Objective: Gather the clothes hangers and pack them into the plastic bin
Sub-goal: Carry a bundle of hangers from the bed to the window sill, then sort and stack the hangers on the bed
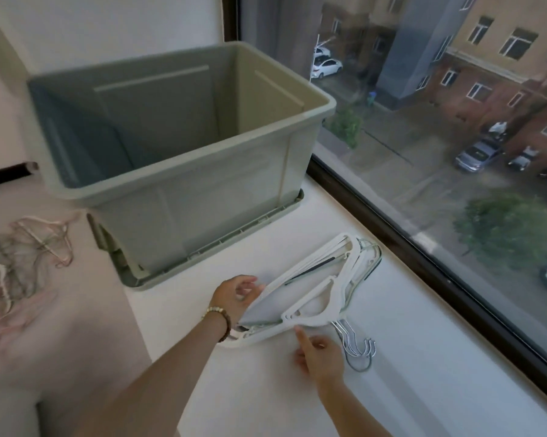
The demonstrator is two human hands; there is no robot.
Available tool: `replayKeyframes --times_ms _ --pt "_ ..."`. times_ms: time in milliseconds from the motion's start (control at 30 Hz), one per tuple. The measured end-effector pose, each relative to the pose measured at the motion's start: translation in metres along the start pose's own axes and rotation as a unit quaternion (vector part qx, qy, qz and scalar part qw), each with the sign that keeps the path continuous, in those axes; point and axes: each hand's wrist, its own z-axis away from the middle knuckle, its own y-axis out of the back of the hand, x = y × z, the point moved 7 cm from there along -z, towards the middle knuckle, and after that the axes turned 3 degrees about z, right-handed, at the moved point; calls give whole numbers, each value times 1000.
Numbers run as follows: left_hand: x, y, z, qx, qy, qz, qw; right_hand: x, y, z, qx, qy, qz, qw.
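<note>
Loosely stacked white plastic hangers [319,315], chrome hooks [355,345], smooth sage-green bin [202,203].

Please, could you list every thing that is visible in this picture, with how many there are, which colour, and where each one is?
grey-green plastic bin: one, grey-green, open, on the sill, standing on its lid
flat plastic lid: one, grey-green, under the bin
white plastic clothes hangers with metal hooks: one stack, number unclear, white, on the sill in front of the bin
thin wire hangers: loose pile, pink and greenish, on the pinkish surface at left
window sill: one, white, under the window
window: one, dark frame, at right
bead bracelet: one, pale and brown, left wrist
left hand: grips the stack's left edge
right hand: one finger touches the stack near the hooks
</note>
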Motion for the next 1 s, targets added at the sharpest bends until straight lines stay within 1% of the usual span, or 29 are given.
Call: replayKeyframes --times_ms 67,133,200,267,333,433,500,567,600,667,733,833,900,1000 --pt "-2 22 20 14 -1 11 1000 -9 -4 16 12 33 22 999" --pt "-5 50 44 37 -7 20 999 -24 -19 39 -3 55 4 998" --pt "-12 86 72 71 -5 29 997 -43 -47 68 -50 96 1 994" --pt "-25 127 109 115 8 48 992 -60 -86 105 -114 141 22 983" --pt "-47 173 154 169 26 68 983 -68 -130 150 -183 169 48 967" --pt "-96 243 234 240 57 77 966 -59 -198 229 -278 187 100 937" --pt "-140 288 297 273 97 95 952 -41 -242 284 -327 208 143 910" --pt "-185 330 368 320 134 103 932 -17 -284 343 -380 232 187 876" --pt "-207 348 405 344 147 101 922 -3 -303 373 -407 247 216 853" --pt "-242 380 478 383 169 54 907 24 -333 438 -461 292 282 789" --pt "-271 403 546 417 191 -24 888 49 -360 500 -495 359 353 708" --pt "-319 419 635 441 277 -86 850 92 -398 576 -503 466 445 575" --pt "-352 419 684 443 340 -88 825 123 -419 616 -511 502 484 503" --pt "-397 411 742 455 410 -57 789 167 -440 665 -554 517 508 409"
